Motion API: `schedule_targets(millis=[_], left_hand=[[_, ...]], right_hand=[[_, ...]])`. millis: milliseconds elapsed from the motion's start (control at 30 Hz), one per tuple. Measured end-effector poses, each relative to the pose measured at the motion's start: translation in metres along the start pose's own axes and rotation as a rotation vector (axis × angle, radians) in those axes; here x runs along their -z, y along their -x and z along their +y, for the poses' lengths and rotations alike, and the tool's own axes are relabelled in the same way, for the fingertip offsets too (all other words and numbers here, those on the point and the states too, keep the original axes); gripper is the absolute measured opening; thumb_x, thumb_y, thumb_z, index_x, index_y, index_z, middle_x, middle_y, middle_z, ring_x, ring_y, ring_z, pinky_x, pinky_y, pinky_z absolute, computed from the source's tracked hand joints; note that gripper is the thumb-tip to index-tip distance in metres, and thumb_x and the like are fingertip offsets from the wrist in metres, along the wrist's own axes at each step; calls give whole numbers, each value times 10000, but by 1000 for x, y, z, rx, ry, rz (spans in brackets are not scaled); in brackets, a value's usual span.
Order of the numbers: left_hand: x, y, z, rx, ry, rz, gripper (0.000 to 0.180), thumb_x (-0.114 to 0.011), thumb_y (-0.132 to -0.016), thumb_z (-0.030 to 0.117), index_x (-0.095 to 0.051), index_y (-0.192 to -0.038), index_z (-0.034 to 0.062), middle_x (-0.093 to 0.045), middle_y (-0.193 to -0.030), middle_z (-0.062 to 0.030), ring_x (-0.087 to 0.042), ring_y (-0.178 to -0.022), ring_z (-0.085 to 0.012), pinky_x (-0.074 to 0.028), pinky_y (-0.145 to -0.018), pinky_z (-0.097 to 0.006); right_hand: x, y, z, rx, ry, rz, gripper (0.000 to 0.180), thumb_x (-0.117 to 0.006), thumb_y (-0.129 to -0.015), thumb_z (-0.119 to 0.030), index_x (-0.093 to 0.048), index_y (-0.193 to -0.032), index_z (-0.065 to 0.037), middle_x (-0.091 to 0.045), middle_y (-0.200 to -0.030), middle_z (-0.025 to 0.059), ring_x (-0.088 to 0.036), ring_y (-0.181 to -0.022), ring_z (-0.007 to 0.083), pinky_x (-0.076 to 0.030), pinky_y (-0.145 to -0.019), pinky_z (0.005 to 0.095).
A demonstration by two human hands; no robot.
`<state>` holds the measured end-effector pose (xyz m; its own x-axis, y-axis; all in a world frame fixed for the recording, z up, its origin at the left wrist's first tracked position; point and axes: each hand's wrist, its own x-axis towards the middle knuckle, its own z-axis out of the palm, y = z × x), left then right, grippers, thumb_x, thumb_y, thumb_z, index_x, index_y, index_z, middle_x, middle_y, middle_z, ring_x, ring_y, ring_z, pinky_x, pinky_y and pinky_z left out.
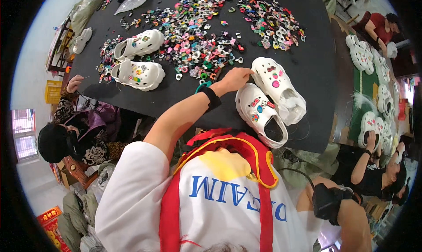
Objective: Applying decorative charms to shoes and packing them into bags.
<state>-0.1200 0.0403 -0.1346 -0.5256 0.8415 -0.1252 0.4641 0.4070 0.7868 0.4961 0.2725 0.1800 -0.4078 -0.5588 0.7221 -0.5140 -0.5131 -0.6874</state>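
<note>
My left hand [239, 78], a black band on its wrist, has its fingers closed at the toe edge of a white clog [290, 90]. This clog carries pink and dark charms, and crumpled clear plastic fills its heel end. Leaning beside it, nearer me, is a second white clog [257, 106] with red, blue and other colourful charms. My right arm [349, 217] shows at the lower right, with a black device near its elbow; the right hand is hidden.
Loose charms [198, 45] cover much of the black table [202, 109], with another heap [274, 23] farther right. Another pair of white clogs [138, 74] stands at left. A person's hand [75, 83] is at the left edge. On the right, people work beside more clogs [360, 54].
</note>
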Motion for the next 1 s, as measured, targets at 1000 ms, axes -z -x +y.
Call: schedule_targets(millis=[1000], left_hand=[[-40, 27, 45, -531, -347, 65, 195, -553, -762, 211, -622, -933, 149, -550, -903, -42, -495, -895, -246, -397, -754, -384]], right_hand=[[75, -34, 203, -297, -109, 995, 185, -548, -801, -120, -494, -973, -81, -579, -800, 69, -545, -708, 141, -418, -603, 299]])
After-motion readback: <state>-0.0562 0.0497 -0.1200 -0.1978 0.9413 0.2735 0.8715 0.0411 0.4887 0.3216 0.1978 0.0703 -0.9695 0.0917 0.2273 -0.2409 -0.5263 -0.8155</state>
